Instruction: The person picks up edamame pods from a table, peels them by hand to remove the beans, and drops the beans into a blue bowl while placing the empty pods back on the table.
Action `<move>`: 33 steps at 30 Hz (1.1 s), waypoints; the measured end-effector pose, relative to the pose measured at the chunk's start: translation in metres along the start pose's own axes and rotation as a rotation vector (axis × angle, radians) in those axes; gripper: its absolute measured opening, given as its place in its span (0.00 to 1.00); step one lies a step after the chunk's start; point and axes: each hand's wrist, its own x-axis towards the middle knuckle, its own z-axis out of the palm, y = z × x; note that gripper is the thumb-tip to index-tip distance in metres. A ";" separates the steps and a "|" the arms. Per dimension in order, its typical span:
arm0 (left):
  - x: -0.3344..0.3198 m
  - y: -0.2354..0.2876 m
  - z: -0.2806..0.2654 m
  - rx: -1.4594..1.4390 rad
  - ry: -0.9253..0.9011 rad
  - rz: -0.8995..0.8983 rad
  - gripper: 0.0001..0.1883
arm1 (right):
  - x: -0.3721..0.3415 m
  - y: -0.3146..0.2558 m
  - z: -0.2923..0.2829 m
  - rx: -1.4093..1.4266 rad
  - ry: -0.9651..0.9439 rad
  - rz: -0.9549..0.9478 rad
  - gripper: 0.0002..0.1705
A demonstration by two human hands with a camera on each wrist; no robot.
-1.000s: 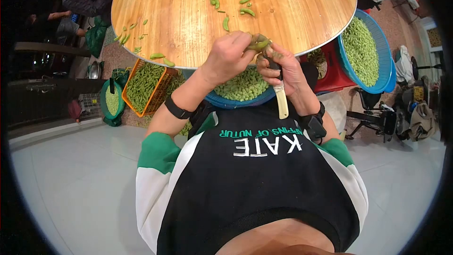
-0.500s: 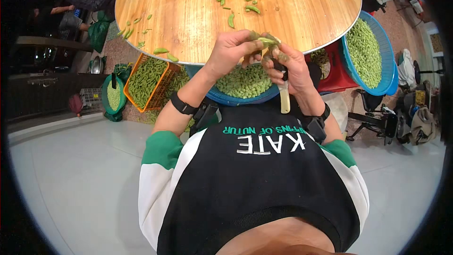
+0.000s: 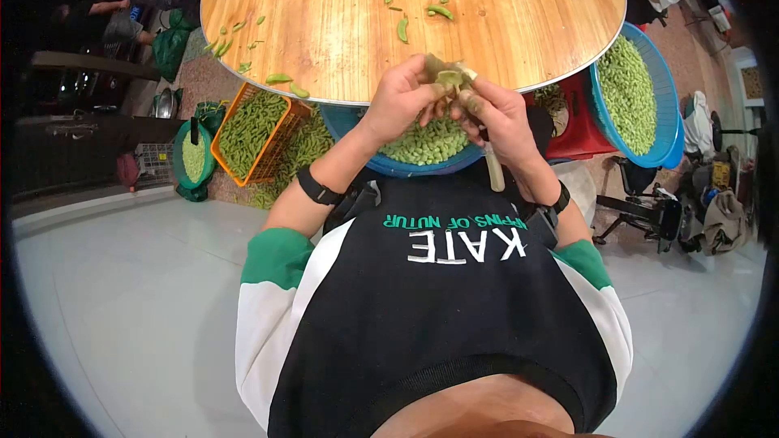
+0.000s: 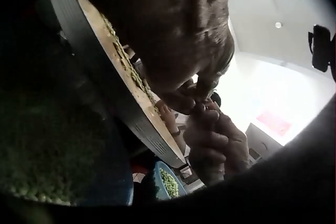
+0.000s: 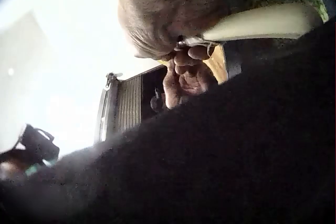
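Observation:
My left hand (image 3: 398,101) pinches a green bean pod (image 3: 450,79) at its fingertips, just past the table's near edge. My right hand (image 3: 507,118) meets it there, its thumb and fingertips at the pod's other side. Between the palm and curled fingers of the right hand is a cream-handled tool (image 3: 494,169); the handle sticks out toward my body, and the rest is hidden in the grip. The right wrist view shows that pale, curved handle (image 5: 268,22) up close. Directly under both hands, shelled green beans (image 3: 422,144) fill a blue basin (image 3: 398,169).
Loose pods (image 3: 441,11) lie scattered on the round wooden table (image 3: 324,32). To the left, an orange crate (image 3: 272,146) holds whole pods; beside it is a green tub (image 3: 182,164). On the right, a blue basket (image 3: 676,113) of shelled beans stands by a red stool (image 3: 580,134). Other people sit around the table.
Both hands stay together at the pod while the fingers shift on it; the pod now looks wider and flatter. The cream handle has swung slightly to the right. The view has moved a little.

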 end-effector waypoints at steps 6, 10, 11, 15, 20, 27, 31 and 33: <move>-0.003 -0.004 0.006 -0.016 0.107 0.000 0.07 | -0.003 0.016 0.003 -0.329 0.019 -0.209 0.08; 0.001 -0.021 0.002 -0.011 0.120 -0.023 0.11 | 0.011 0.037 -0.006 -0.653 0.012 -0.671 0.09; 0.003 -0.026 0.002 -0.013 0.122 -0.025 0.11 | 0.012 0.039 -0.008 -0.653 0.012 -0.668 0.09; 0.002 -0.021 0.002 -0.061 0.114 -0.059 0.11 | 0.003 0.019 -0.009 -0.402 -0.027 -0.310 0.11; -0.009 0.000 0.001 -0.051 0.020 -0.045 0.12 | -0.002 0.007 -0.012 0.012 -0.116 0.018 0.13; -0.018 -0.008 0.004 0.262 0.089 0.088 0.07 | -0.002 0.018 -0.008 -0.107 -0.107 -0.077 0.09; -0.018 -0.003 0.009 0.098 0.108 0.071 0.11 | -0.006 0.010 0.002 -0.145 -0.084 -0.094 0.08; -0.017 -0.007 0.009 0.145 0.077 0.134 0.13 | -0.001 0.010 -0.002 -0.040 -0.078 -0.013 0.09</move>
